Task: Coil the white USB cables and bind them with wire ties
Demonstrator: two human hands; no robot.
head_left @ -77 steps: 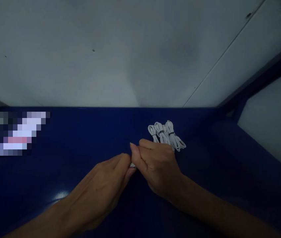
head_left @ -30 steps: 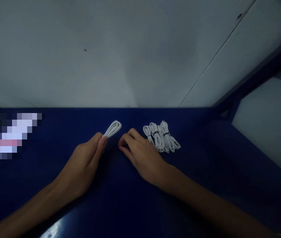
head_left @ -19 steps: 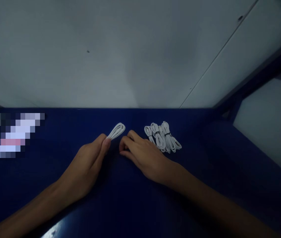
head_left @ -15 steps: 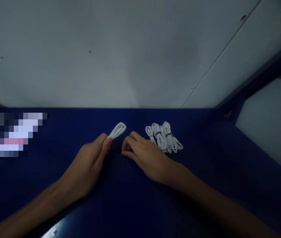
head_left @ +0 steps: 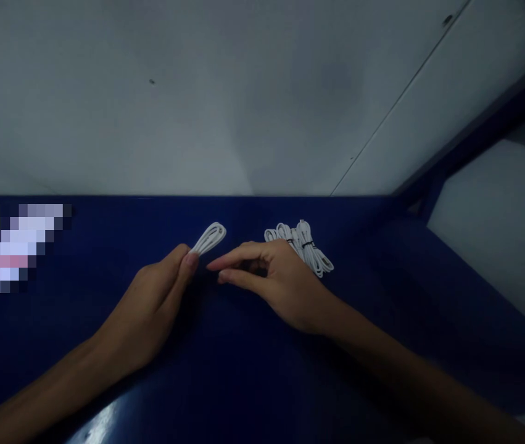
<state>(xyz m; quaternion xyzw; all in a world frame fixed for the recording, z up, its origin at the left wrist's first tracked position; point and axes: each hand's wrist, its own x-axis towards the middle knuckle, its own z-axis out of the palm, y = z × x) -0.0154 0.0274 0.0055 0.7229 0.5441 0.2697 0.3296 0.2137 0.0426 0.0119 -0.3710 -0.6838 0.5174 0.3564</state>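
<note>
Fingers (head_left: pixel 190 260) of the left hand (head_left: pixel 153 302) pinch a looped white cable (head_left: pixel 208 238), and I see its loop jutting up and right, just left of frame centre. Over to the right hand (head_left: pixel 287 287): thumb (head_left: pixel 246 280) and forefinger (head_left: pixel 238 254) narrowly parted, tips near the cable but apart from it. Behind that hand, right of centre, I've got tied white cable bundles (head_left: pixel 312 251) lying on the blue table (head_left: pixel 243 382).

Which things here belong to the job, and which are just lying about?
Work in hand, it seems:
coiled white cable, held in the left hand
right hand, close by
tied white cables, partly hidden

Lying about, probably:
pixelated item on the blue table, at left
</note>
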